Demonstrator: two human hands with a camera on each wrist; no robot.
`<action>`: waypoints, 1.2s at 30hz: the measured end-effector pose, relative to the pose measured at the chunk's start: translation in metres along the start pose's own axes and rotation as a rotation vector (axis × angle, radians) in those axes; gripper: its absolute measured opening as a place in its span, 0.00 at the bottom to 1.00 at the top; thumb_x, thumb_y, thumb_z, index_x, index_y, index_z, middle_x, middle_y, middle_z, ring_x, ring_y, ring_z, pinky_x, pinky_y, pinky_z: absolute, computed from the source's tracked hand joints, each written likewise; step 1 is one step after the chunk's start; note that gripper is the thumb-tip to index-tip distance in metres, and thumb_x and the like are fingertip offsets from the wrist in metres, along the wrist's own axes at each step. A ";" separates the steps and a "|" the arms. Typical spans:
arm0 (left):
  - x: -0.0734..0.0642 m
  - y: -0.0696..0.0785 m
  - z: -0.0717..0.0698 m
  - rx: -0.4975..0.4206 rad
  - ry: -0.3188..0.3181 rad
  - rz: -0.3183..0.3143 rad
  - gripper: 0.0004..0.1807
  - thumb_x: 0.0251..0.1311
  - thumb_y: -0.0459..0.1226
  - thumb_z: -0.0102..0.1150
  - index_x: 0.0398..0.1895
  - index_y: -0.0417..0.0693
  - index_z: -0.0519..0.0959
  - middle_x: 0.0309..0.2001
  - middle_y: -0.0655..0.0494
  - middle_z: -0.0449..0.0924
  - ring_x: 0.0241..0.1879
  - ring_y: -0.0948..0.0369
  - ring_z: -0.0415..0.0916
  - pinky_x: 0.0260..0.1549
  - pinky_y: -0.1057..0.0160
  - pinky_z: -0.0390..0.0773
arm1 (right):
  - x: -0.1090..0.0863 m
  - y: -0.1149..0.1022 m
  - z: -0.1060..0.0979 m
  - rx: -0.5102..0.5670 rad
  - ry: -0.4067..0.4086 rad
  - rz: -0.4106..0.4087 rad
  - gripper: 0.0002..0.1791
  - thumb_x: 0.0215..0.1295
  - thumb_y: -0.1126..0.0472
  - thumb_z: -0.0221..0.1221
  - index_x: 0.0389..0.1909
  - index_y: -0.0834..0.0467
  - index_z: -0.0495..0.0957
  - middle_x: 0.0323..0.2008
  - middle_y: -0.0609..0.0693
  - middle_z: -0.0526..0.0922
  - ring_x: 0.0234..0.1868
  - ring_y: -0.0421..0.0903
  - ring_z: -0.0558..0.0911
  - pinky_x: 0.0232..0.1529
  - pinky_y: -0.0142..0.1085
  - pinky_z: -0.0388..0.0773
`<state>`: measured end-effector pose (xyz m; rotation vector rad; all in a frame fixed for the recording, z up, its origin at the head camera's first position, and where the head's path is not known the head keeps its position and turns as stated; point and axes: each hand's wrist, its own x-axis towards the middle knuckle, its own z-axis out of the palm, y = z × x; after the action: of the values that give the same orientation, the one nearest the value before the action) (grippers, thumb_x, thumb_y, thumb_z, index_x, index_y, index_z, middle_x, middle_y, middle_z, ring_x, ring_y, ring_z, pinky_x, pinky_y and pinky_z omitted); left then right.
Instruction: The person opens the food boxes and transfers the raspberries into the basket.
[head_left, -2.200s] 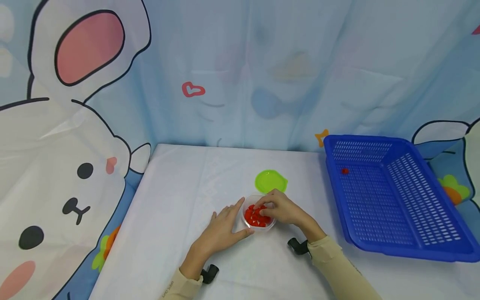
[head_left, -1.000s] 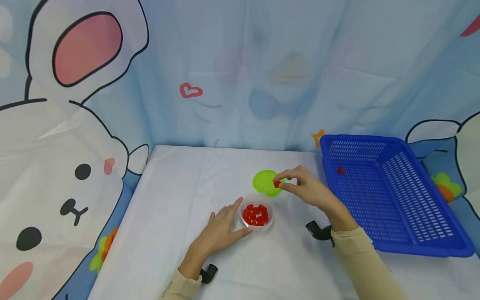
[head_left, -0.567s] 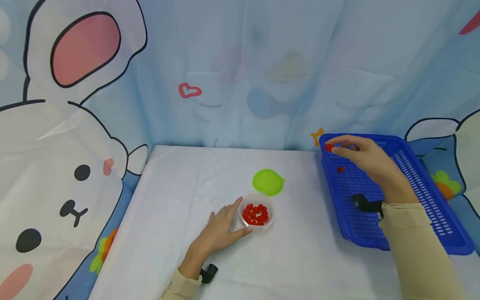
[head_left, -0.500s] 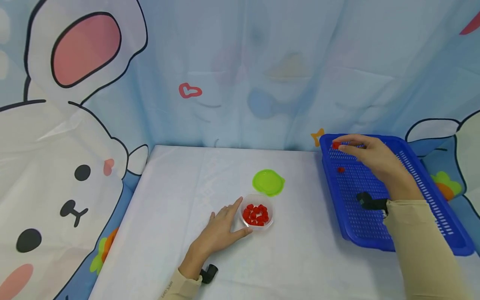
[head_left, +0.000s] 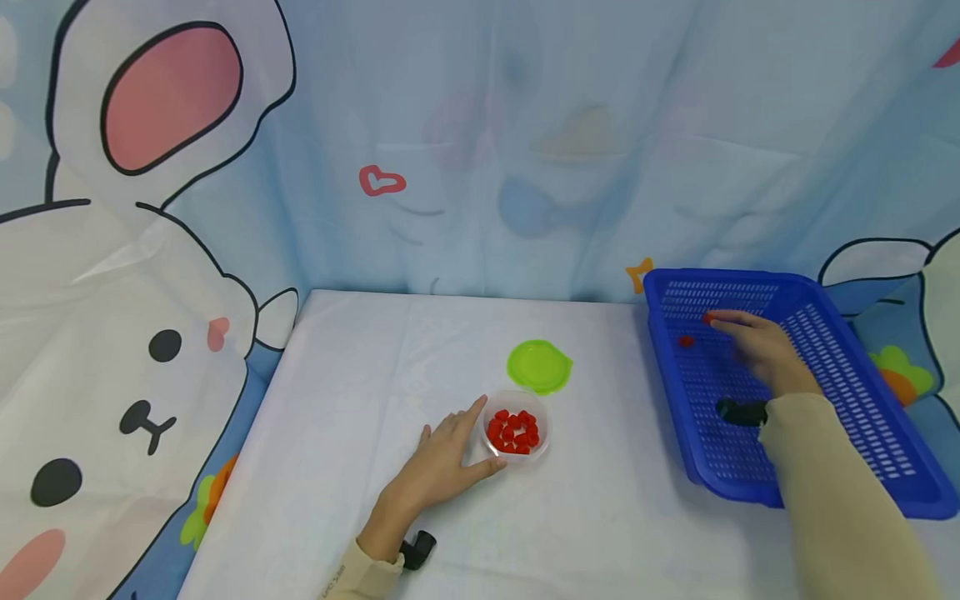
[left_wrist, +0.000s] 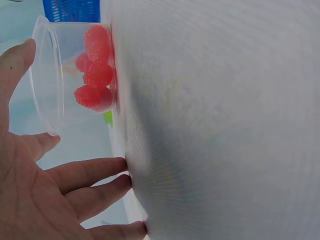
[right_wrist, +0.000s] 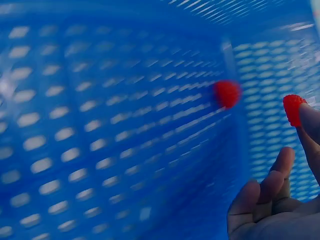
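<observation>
In the head view my left hand (head_left: 438, 467) lies with fingers spread at a small clear plastic cup (head_left: 543, 407). The left wrist view shows its thumb and index finger touching the cup's rim (left_wrist: 61, 80), while the other fingertips rest on the white cloth. Several red raspberries (left_wrist: 97, 75) sit in the cup's bottom. My right hand (head_left: 761, 346) is inside the blue basket (head_left: 693, 467), pinching one raspberry (right_wrist: 292, 110) between thumb and index finger. Below it, another raspberry (right_wrist: 227, 94) lies on the basket floor, slightly blurred in the right wrist view.
Just behind the cup lies a green lid (head_left: 539, 367) with a small tab. The basket's raised walls stand at the table's right side. A cartoon-printed curtain (head_left: 450, 125) hangs behind the white-covered table (head_left: 375, 375).
My right hand has picked a raspberry from the cup, carried it rightward over the basket's far wall and lowered it inside. My left hand has stayed at the cup.
</observation>
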<state>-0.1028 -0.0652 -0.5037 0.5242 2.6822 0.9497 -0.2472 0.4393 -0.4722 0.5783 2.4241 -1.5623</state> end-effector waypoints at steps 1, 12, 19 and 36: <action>0.000 0.000 0.000 0.001 -0.002 -0.001 0.52 0.59 0.68 0.56 0.81 0.64 0.48 0.73 0.47 0.62 0.73 0.47 0.56 0.65 0.29 0.49 | 0.002 0.006 -0.001 0.008 0.001 0.015 0.22 0.74 0.44 0.55 0.63 0.47 0.72 0.50 0.52 0.69 0.27 0.43 0.70 0.37 0.42 0.70; -0.001 0.005 0.003 0.006 0.005 0.002 0.52 0.59 0.69 0.55 0.81 0.65 0.48 0.74 0.47 0.62 0.73 0.46 0.56 0.65 0.30 0.49 | 0.007 0.034 0.001 -0.050 -0.020 0.024 0.32 0.74 0.46 0.54 0.69 0.63 0.67 0.77 0.68 0.45 0.71 0.66 0.53 0.59 0.56 0.63; 0.000 0.005 0.003 0.002 0.002 0.001 0.52 0.59 0.69 0.56 0.81 0.65 0.47 0.74 0.48 0.62 0.73 0.47 0.55 0.66 0.30 0.48 | 0.005 0.028 0.002 -0.134 -0.024 0.015 0.35 0.75 0.50 0.52 0.72 0.68 0.61 0.75 0.72 0.46 0.67 0.68 0.56 0.58 0.59 0.64; -0.002 0.000 0.001 0.002 0.010 0.003 0.51 0.59 0.68 0.56 0.81 0.65 0.48 0.74 0.47 0.62 0.73 0.46 0.56 0.66 0.30 0.48 | -0.072 -0.078 0.038 -0.191 0.052 -0.262 0.37 0.73 0.36 0.49 0.73 0.57 0.66 0.70 0.67 0.61 0.66 0.69 0.62 0.58 0.66 0.62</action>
<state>-0.1008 -0.0652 -0.5043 0.5250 2.6919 0.9527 -0.2170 0.3607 -0.3965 0.2790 2.7408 -1.3937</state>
